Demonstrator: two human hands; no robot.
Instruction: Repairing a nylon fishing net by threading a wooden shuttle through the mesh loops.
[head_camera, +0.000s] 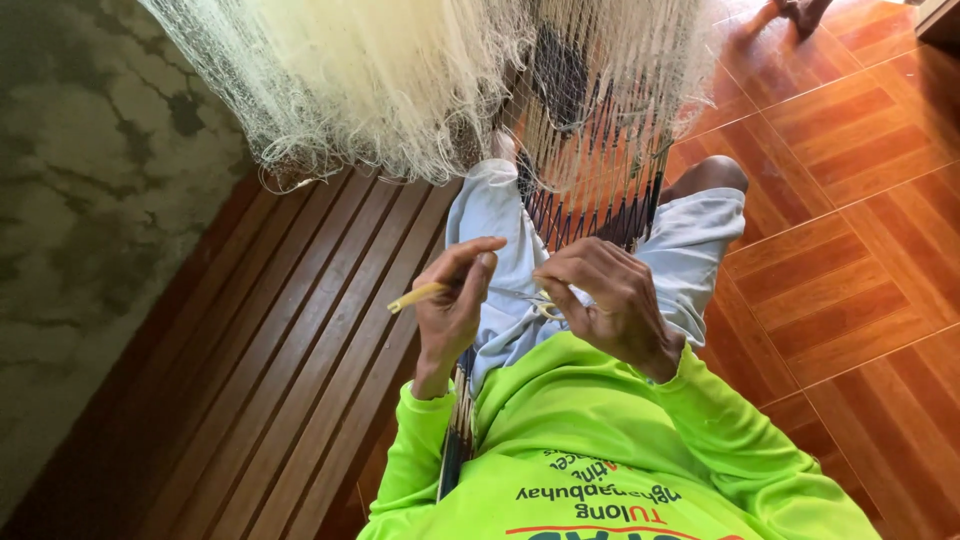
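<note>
- Head view, the only one I have. The camera looks down over a bright green long-sleeved shirt (600, 440) and pale shorts (500, 215) to the lap.
- Left hand (452, 310): closed, with thumb and fingers pinched on a thin yellow netting needle (418, 295). The needle's tip points out to the left, past the knuckles.
- Right hand (612, 305): closed, fingers curled in. It pinches a small pale yellow knot or loop of twine (545, 305), just beside the left hand. I cannot tell exactly what that small piece is.
- Fishing net (380, 90): a thick, pale, bunched mass hangs at the top. A stretched panel of mesh strands (600, 170) runs down from it over the lap toward both hands.
- Surroundings: dark wooden slats (290, 330) lie to the left, with stained concrete (90, 200) beyond them. Orange-brown floor tiles (850, 220) lie to the right. Another person's foot (795, 12) shows at the top edge, well apart from the hands.
- Risk, my judgement: the right-hand pinch is small, so if the panel's tension pulls upward the twine could slip out and the mesh go slack.
- Risk: the needle is held near its end. A snag in the loose bunched mass could twist it out of the left hand.
- Risk: fine strands lie close together at the lap, and catching the wrong strand would tangle the mesh.
</note>
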